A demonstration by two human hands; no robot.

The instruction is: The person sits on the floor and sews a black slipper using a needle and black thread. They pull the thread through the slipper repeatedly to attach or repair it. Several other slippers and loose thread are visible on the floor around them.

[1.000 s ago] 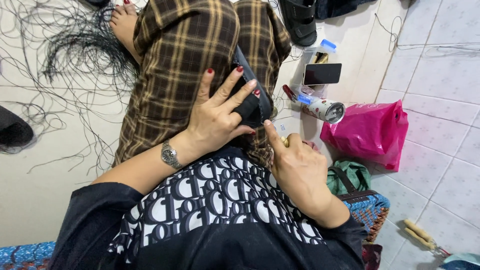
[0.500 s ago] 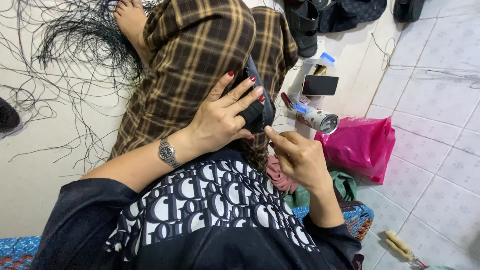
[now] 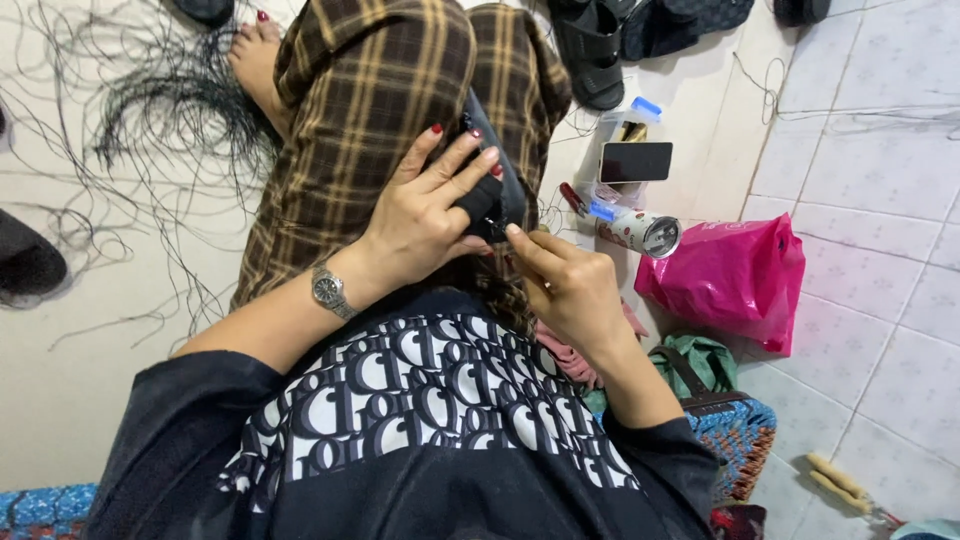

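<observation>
The dark piece, on the plaid lap, is clasped by the left hand, fingers curled round it, while the right hand (off it a second ago) is now brought in, fingertips pinched at its lower edge.

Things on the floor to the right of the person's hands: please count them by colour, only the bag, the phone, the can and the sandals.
Pink: 1, the plastic bag
Black: 3, the phone and two sandals
White: 1, the can
Total: 5
</observation>
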